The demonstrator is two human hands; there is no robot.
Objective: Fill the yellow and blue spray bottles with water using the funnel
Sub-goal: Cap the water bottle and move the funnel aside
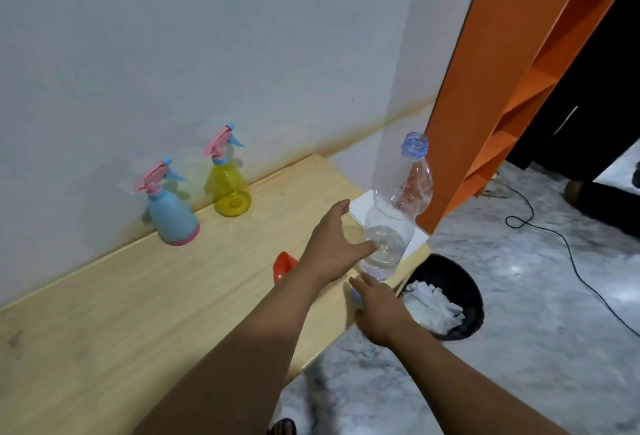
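Two bare forearms reach in from the bottom edge over the pale wooden table point(104, 313). From the left: the blue spray bottle point(172, 216) and the yellow spray bottle point(231, 187) stand upright by the wall, pink trigger heads still on, apparently empty. The red funnel point(283, 265) lies on the table, partly hidden by the left arm. The left hand point(334, 244) reaches with fingers spread, touching the clear water bottle point(398, 213), uncapped and low on water. The right hand point(375, 310) rests flat near its base, fingers straight. Filling has not begun; next comes unscrewing a sprayer and seating the funnel.
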